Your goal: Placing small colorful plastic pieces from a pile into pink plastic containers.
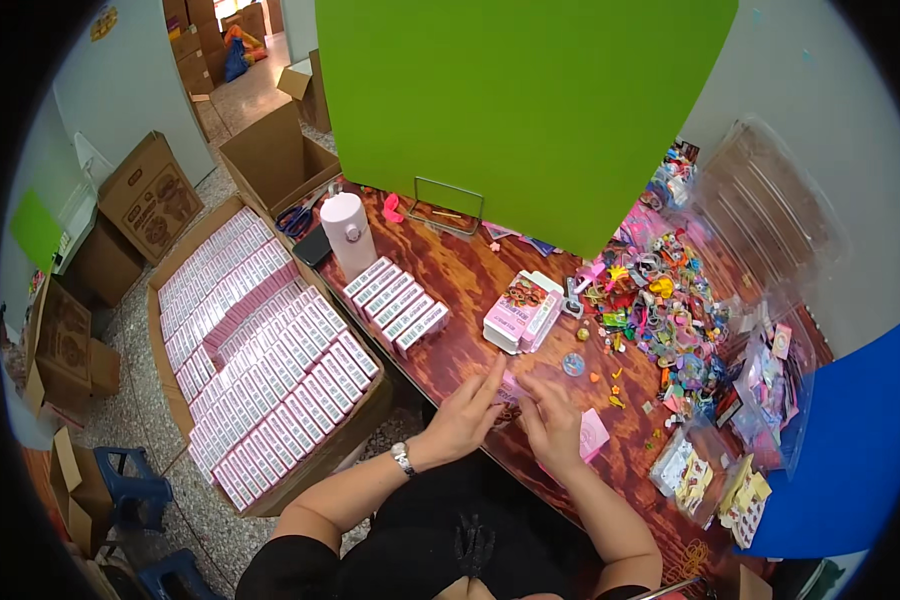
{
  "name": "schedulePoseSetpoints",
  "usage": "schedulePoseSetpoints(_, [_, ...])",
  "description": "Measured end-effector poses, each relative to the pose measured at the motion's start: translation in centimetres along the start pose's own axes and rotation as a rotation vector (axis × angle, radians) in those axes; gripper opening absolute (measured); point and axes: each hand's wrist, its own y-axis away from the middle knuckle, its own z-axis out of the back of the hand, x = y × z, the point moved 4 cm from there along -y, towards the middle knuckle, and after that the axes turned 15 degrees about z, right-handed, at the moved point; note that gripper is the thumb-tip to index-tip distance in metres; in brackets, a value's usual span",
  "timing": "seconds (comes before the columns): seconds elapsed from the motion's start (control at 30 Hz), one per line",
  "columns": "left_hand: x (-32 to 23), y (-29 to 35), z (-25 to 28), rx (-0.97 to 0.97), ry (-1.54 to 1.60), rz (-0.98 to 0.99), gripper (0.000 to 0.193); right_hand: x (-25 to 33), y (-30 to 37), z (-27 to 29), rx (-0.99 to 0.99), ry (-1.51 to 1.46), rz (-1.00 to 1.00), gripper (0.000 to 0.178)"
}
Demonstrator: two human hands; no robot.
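Observation:
Both my hands meet over the near edge of the table, fingers closed on a small purple-pink packet (510, 388). My left hand (463, 418), below a wrist watch, pinches its left side. My right hand (554, 422) grips its right side; the fingers partly cover the packet, so its exact kind is unclear. Just beyond them lies a pink-and-white carton (516, 312) with a picture on its face and its upper flap up. Beside my right hand rests a pink card (592, 432). A small round blue disc (573, 364) lies farther to the right.
A row of small pink-white boxes (397, 305) stands left, near a pink bottle (347, 235). A large carton (365, 405) full of similar boxes is beside the table. Colourful trinkets (660, 300) heap at right, near clear plastic bags (770, 390). A green panel (520, 120) rises behind.

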Motion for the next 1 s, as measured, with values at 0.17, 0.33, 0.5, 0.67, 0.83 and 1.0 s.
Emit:
schedulePoseSetpoints(0.17, [0.7, -0.6, 1.8, -0.022, -0.118, 0.044, 0.075, -1.8, -1.0, -2.0, 0.084, -0.102, -0.018, 0.038])
schedulePoseSetpoints(0.33, [2.4, -2.3, 2.6, -0.204, -0.465, -0.010, 0.056, -1.0, -2.2, -3.2, 0.138, -0.021, 0.096, 0.045])
schedulePoseSetpoints(0.5, [3.9, -4.2, 4.0, -0.407, -0.957, -0.114, 0.047, -0.9, -2.3, -3.9, 0.204, -0.032, 0.117, 0.044])
schedulePoseSetpoints(0.67, [5.1, -4.9, 5.0, -0.565, -0.975, -0.157, 0.025, -0.3, -2.5, -3.7, 0.182, 0.013, 0.160, 0.038])
schedulePoseSetpoints(0.83, [5.8, -5.5, 4.5, -0.514, -0.890, -0.098, 0.027, -0.2, -2.4, -3.3, 0.189, 0.019, 0.209, 0.034])
schedulePoseSetpoints(1.0, [5.5, -4.8, 4.9, -0.558, -0.844, -0.057, 0.041, -0.3, -2.6, -2.7, 0.249, 0.029, 0.175, 0.034])
